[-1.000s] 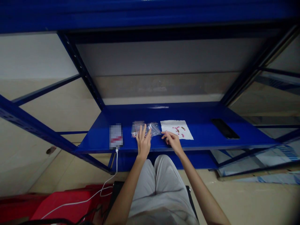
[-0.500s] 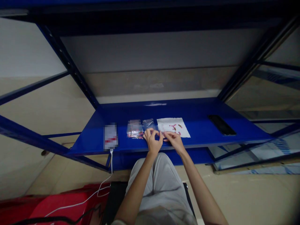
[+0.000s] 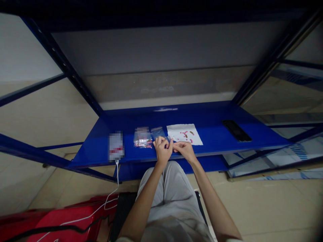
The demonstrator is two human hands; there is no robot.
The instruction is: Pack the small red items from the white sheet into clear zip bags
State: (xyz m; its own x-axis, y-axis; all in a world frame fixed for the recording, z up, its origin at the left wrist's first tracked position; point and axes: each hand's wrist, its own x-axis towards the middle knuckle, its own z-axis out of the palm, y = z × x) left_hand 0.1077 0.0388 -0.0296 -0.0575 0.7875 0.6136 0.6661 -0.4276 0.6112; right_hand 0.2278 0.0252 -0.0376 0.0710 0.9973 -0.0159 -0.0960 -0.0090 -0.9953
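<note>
My left hand (image 3: pixel 163 150) is closed at the shelf's front edge, its fingers curled round a small clear zip bag (image 3: pixel 169 137) whose top shows above the thumb. My right hand (image 3: pixel 186 150) meets it from the right, thumb and fingers pinched together near the left thumb tip; whatever they grip is too small to make out. Behind the hands lies a white paper sheet (image 3: pixel 174 129) with several pink pills (image 3: pixel 185 133) and a few brownish capsules (image 3: pixel 192 133) on it. Another flat zip bag (image 3: pixel 157 130) rests just beyond my left hand.
Left of my hands is a pile of filled zip bags (image 3: pixel 142 138). A white device (image 3: pixel 116 148), blurred out, lies farther left with a white cable (image 3: pixel 117 174) hanging off the edge. A black phone (image 3: pixel 236 131) lies on the blue shelf (image 3: pixel 209 117) at the right.
The fingers of both hands have drawn closer together, and a bag's top now shows above my left thumb. The whole view has shifted slightly.
</note>
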